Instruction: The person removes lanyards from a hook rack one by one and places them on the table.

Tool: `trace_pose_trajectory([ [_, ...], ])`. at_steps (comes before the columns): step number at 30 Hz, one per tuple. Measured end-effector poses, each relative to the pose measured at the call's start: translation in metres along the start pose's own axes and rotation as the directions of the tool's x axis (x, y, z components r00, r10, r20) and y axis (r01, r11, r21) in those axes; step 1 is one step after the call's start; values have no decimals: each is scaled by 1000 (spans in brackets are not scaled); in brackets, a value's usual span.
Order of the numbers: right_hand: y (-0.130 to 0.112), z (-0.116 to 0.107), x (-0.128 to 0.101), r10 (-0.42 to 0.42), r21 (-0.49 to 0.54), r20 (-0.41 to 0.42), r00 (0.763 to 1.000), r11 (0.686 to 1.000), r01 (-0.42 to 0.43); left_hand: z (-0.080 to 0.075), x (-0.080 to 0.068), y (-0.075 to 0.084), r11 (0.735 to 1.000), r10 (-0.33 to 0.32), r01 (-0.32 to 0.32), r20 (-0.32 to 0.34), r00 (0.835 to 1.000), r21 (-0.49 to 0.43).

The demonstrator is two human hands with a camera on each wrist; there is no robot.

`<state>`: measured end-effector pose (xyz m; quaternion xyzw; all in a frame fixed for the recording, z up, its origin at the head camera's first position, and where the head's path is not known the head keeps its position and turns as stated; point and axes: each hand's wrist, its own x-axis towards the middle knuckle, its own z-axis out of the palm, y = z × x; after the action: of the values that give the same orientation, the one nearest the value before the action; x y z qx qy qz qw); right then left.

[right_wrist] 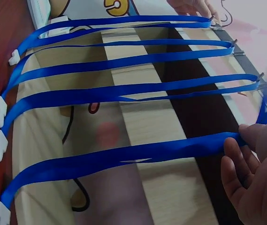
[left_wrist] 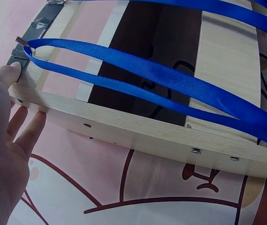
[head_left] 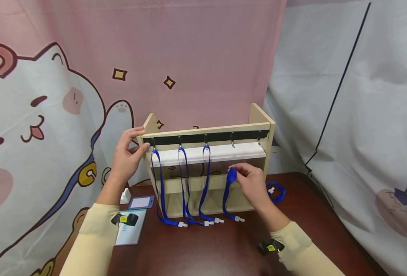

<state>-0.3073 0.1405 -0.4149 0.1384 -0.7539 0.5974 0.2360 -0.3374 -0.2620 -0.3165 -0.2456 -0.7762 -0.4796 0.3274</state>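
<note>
On the dark surface [head_left: 224, 249], three lanyards [head_left: 184, 184] are hung — a fourth lanyard [head_left: 228, 191] is pinched by right-hand fingers [head_left: 239, 170], two hooks [head_left: 245, 142] unfilled — the rack [head_left: 258, 119] is gripped by the left hand [head_left: 127, 155].

A dark table [head_left: 206, 249] carries the rack [head_left: 258, 115]; cards [head_left: 130, 230] lie left of the grip, a lanyard [head_left: 277, 190] right.
</note>
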Motion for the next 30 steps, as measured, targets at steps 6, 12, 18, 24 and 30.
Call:
trace_pose_trajectory([
  [6,-7,-12,0,-67,-50,7,998,996,68,1,0,-1,1000,-1,1,5,1000,-10],
  [12,-17,-25,5,-94,-94,11,995,991,95,0,1,-1,1000,6,-6,0,1000,-4],
  [18,-30,-49,10,-125,-145,-23,992,982,120,0,0,1,1000,6,-6,1,1000,-20],
  [24,-42,-79,18,-132,-195,-78,988,974,115,0,0,0,1000,-1,1,3,1000,-13],
  [30,-53,-106,22,-160,-200,-117,980,970,135,0,0,-1,1000,-6,6,-1,1000,-10],
])
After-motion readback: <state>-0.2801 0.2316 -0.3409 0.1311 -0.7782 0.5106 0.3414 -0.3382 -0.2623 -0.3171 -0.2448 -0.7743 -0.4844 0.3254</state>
